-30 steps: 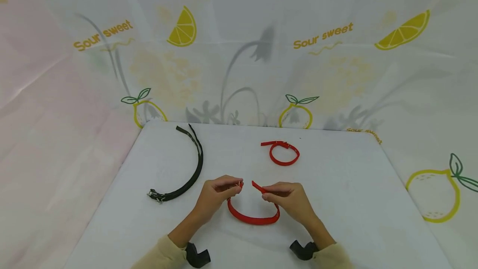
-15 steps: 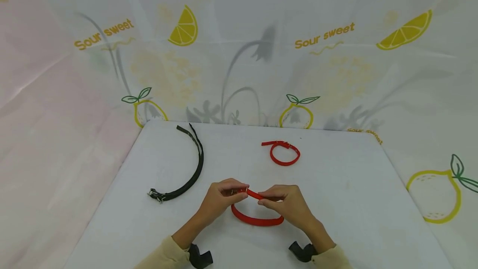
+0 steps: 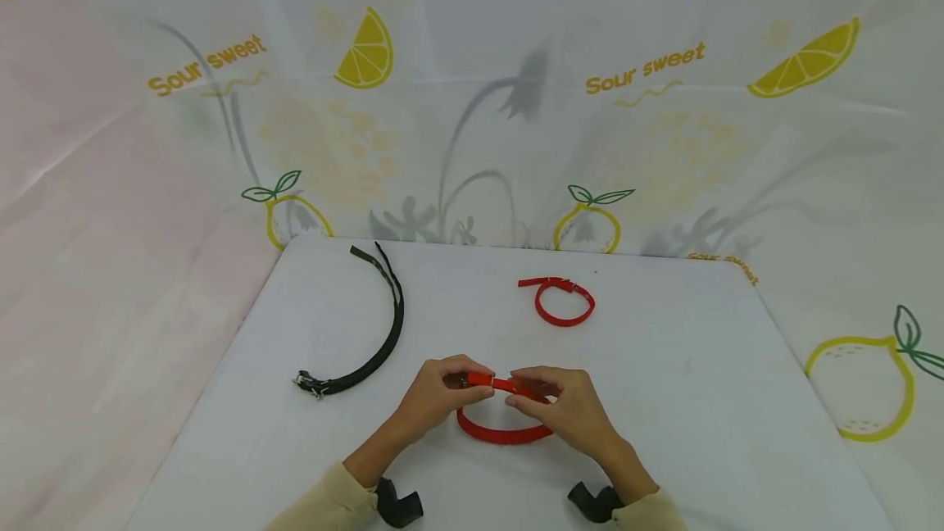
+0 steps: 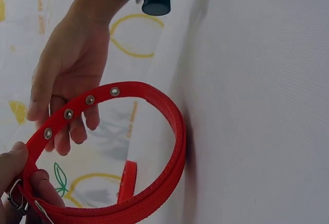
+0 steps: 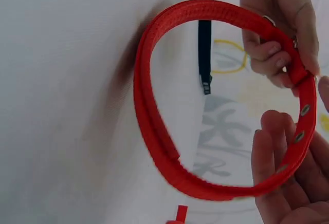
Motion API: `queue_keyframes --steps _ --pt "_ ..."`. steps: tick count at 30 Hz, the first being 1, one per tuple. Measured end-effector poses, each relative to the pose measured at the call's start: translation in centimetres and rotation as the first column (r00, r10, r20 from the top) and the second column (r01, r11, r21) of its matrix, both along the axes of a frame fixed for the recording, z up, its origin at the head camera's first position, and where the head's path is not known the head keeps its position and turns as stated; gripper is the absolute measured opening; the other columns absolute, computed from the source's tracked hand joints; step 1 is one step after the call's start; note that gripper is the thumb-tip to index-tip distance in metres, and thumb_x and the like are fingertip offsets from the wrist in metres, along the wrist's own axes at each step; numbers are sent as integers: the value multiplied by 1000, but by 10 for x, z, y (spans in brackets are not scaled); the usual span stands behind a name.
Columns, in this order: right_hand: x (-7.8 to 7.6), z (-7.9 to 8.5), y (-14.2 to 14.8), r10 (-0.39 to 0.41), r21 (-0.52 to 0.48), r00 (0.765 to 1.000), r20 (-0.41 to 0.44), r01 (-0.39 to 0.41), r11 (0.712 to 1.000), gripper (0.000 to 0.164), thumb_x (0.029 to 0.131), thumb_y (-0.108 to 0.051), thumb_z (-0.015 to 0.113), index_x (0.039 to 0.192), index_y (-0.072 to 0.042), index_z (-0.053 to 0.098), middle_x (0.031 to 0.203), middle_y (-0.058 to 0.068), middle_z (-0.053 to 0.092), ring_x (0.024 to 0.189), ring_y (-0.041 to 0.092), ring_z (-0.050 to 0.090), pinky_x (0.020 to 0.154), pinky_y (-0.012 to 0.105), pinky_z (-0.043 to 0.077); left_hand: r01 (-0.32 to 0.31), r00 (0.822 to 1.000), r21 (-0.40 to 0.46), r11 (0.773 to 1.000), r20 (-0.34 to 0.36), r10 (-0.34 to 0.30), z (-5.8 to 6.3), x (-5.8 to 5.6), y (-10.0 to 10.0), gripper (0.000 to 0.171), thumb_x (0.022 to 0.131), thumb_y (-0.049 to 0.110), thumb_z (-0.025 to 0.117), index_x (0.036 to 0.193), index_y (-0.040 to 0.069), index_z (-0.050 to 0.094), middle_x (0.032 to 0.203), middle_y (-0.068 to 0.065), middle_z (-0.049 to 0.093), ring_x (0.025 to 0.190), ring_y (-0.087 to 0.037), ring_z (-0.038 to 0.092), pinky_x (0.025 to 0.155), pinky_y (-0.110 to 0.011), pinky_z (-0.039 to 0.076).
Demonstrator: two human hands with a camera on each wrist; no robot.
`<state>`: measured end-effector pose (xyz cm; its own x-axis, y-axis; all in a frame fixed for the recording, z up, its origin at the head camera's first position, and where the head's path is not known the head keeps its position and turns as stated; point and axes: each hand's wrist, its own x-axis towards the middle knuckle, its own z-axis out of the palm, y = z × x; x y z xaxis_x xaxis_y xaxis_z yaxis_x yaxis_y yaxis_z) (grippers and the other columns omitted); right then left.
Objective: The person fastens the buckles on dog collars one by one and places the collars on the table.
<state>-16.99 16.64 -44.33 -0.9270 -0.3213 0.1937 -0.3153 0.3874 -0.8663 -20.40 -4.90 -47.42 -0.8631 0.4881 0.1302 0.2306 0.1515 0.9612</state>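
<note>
A red dog collar forms a loop in front of the person, its strap end passed through the buckle side. The left hand pinches it near the metal buckle, thumb on the outside. In the left wrist view, several metal-ringed holes line the strap. Close to the strap on the other side is the right hand; the right wrist view shows its fingers loosely extended beside the band, not curled round it.
A second red collar, buckled into a small loop, lies farther back on the white table. To the left lies a black collar in an open curve. A lemon-print cloth hangs behind the table.
The strap end, held apart in the right hand a second ago, has met the buckle and gone through toward the left hand. The right hand's fingers have loosened from the strap.
</note>
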Motion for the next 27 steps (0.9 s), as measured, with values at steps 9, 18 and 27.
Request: queue_keyframes --steps 9,18,27 --pt "-3 -15 13 62 -104 997 -45 -66 992 19 80 -8 63 99 -7 65 94 5 64 81 16 60 68 32 51 -42 996 18 999 78 41 -4 -2 -2 25 76 26 67 100 20 64 87 2 63 72 -16 54 58 -26 48" --pt "-9 -43 21 50 -16 989 -142 -52 998 23 82 -12 60 104 -20 64 97 -8 61 80 9 57 64 26 51 -77 984 58 995 167 67 -9 -3 -6 22 78 25 65 99 17 64 87 0 64 78 -21 61 71 -44 49" --pt "-11 -38 14 137 47 974 -182 -131 990 34 83 -8 58 114 -21 58 100 -8 57 76 7 53 61 24 50 -17 978 83 996 207 0 -16 -5 0 17 78 23 66 93 16 65 82 -3 65 74 -22 60 68 -49 47"
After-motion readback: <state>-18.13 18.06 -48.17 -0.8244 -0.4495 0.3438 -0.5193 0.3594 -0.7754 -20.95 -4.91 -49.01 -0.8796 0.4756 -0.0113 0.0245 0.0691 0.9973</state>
